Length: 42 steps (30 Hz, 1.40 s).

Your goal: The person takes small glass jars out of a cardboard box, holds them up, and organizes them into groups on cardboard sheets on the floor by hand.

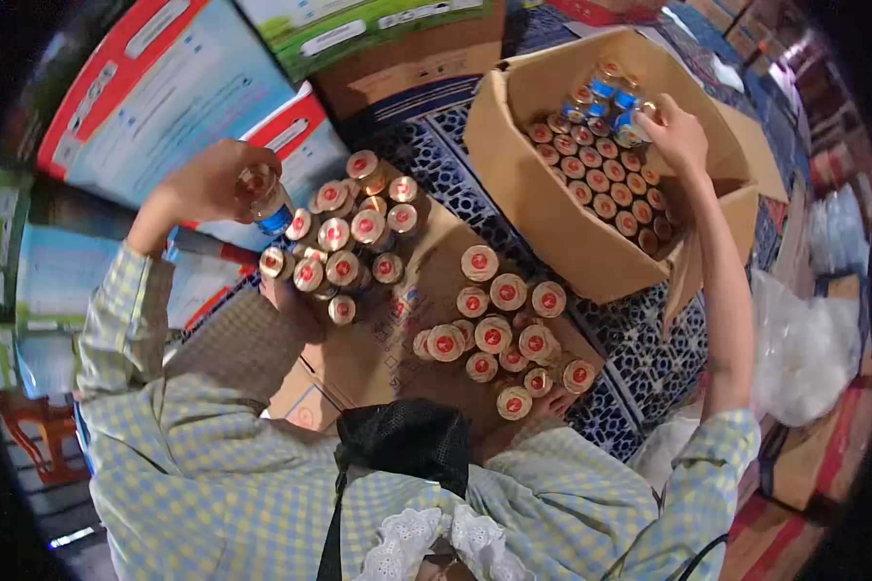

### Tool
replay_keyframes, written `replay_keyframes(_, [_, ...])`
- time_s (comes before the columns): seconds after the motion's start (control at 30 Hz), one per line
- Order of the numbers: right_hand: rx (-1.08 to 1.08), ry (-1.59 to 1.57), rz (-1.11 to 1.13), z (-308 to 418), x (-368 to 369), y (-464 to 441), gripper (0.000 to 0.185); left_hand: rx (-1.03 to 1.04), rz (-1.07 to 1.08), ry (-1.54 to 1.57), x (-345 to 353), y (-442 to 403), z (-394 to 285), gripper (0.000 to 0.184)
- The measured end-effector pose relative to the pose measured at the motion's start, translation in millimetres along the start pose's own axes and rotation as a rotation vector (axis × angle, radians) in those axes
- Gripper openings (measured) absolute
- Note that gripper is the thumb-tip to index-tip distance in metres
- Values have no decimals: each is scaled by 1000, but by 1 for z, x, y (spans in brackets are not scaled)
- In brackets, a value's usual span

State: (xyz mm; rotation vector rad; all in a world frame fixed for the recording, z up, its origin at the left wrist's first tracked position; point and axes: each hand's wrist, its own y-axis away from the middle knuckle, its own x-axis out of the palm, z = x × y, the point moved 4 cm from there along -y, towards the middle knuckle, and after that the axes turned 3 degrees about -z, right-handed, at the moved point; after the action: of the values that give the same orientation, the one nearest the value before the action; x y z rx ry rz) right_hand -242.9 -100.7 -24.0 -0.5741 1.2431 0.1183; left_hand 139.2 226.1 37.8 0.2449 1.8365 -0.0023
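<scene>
My left hand (208, 184) is closed around a small glass jar (273, 208) with a blue label, held tilted above the left cluster of jars. That left cluster of lidded jars (368, 228) stands on a flattened cardboard sheet (383, 339); the lids are pale gold with red centres. Nearer to my body on the right is a second cluster of similar jars (494, 334). Inside the open cardboard box (543, 228), my right hand (678, 136) grips a blue-labelled jar (632, 128) by its upper end. Other jars (606, 179) are packed below it, lids up.
Large printed cartons (184, 97) stand at the left and back left. Blue patterned matting (630, 339) lies under the box. A clear plastic bag (804, 358) with white contents sits at the right. An orange plastic stool (39, 436) is at the far left.
</scene>
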Motion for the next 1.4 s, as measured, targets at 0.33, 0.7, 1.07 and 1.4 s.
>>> replay_keyframes(0.33, [-227,-645,-79,138,-50,54,24,-99,107,-77,43,23,45,35])
replay_keyframes(0.7, [-656,-387,-38,282,-23,96,34,-188,128,-146,60,49,59,24])
replay_keyframes(1.07, [-670,-434,396,362,45,127,43,-125,117,-252,88,59,65,38])
replay_keyframes(1.4, [-688,-418,328,370,78,125,39,-218,70,-199,94,63,70,46])
